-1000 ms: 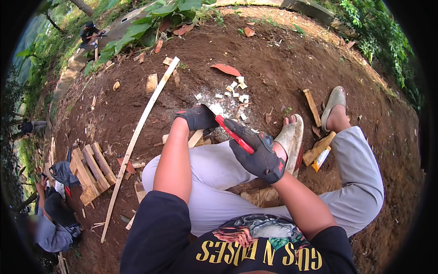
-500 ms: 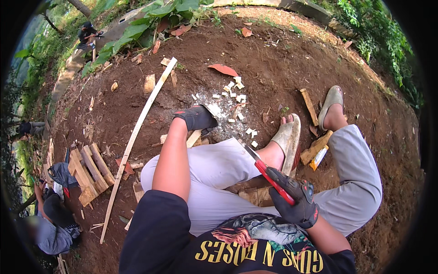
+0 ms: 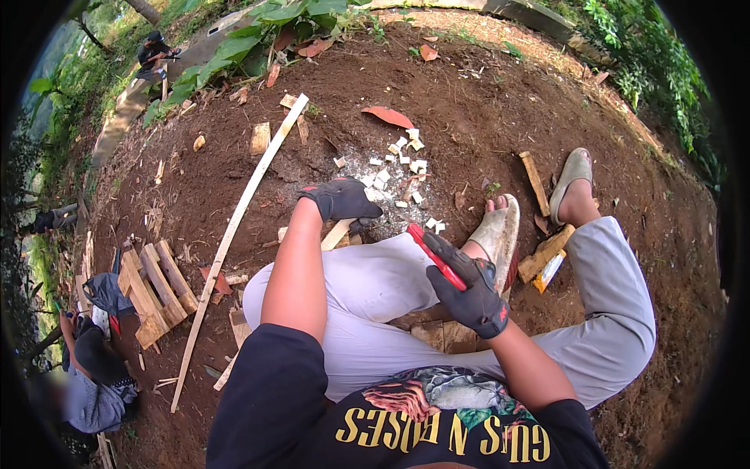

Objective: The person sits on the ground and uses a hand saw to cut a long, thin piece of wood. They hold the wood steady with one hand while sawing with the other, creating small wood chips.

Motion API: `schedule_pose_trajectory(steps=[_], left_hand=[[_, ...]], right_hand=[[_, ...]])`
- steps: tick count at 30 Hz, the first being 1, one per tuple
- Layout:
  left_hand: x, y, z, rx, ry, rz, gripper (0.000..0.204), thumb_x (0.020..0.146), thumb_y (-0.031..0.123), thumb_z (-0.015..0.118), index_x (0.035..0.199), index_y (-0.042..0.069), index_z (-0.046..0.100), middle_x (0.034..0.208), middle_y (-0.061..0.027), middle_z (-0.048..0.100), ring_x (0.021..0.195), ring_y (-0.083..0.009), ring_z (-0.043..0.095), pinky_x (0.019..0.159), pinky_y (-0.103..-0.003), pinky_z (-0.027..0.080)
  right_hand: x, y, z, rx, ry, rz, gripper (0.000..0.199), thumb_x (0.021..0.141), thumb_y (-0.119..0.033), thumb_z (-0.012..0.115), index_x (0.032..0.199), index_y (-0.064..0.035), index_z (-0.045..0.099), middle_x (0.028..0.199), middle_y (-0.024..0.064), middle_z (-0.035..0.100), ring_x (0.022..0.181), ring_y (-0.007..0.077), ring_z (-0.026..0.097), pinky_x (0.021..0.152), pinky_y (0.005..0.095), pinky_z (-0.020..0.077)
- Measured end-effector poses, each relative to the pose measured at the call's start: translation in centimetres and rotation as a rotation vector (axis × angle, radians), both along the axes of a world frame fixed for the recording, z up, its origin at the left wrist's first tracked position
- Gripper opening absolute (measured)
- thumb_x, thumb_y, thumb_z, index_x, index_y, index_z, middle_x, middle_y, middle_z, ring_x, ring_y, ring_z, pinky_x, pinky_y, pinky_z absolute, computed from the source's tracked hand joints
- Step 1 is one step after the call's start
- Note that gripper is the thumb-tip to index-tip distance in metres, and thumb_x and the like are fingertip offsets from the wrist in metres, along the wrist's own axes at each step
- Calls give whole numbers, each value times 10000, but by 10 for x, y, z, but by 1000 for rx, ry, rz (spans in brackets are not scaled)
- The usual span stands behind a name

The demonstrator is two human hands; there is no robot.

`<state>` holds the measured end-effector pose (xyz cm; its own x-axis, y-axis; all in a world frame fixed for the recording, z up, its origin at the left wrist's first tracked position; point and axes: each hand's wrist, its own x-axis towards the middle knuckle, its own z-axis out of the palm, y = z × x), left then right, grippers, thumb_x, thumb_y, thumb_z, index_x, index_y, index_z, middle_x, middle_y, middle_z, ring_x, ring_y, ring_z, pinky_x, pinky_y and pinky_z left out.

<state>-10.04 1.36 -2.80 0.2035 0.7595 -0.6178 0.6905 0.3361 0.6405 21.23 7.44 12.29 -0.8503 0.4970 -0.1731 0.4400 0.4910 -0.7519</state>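
Note:
My left hand (image 3: 344, 199), in a black glove, is closed on a pale wooden strip (image 3: 337, 234) beside my left knee, its fingers partly hidden. In my right hand (image 3: 467, 289), also gloved, is a red-handled saw (image 3: 437, 259), held above my lower leg. Its handle points up and to the left; I cannot make out the blade. Just beyond my left hand, small pale wood blocks (image 3: 382, 176) lie scattered over whitish dust (image 3: 359, 168) on the soil.
A long pale wooden strip (image 3: 234, 228) lies to my left. Past it are stacked wood pieces (image 3: 160, 289) and a seated person (image 3: 94, 375). Wood offcuts (image 3: 534, 184) and an orange-and-white packet (image 3: 549, 272) lie by my right foot. Another person (image 3: 152, 55) is far left.
My right hand has moved left and forward with the saw, bringing it nearer my left hand. The blade showed before. My left hand has shifted slightly right, still on the strip.

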Motion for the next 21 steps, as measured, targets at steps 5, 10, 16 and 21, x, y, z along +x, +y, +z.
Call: schedule_pose_trajectory(steps=[5,10,16,21], left_hand=[[-8,-10,71,-163,59,210,618,863,680,721,1064,104,822,1056,-153,787,1005,-278,747,940,-389,539],[-9,-38,57,15,181,139,481,1087,523,462,1170,158,765,1148,-132,744,1121,-326,695,980,-435,523],[0,-47,20,151,310,61,365,1068,377,499,1218,219,791,1093,-99,744,1086,-302,693,1013,-395,513],[14,-24,36,21,212,245,336,1031,325,548,1133,158,822,1108,-110,780,1036,-325,715,952,-416,543]], right_hand=[[65,40,127,105,-181,18,519,909,-127,759,1422,-140,679,1295,154,740,1086,318,752,941,419,577],[92,106,236,321,-325,95,535,777,-66,782,1310,-106,756,1149,164,779,958,349,750,865,416,558],[63,107,241,464,-139,-17,533,779,-60,754,1311,-72,752,1167,182,770,979,340,743,885,424,546],[87,85,241,413,-64,-72,540,767,-18,726,1307,-33,740,1205,191,765,1003,325,746,924,418,544]])
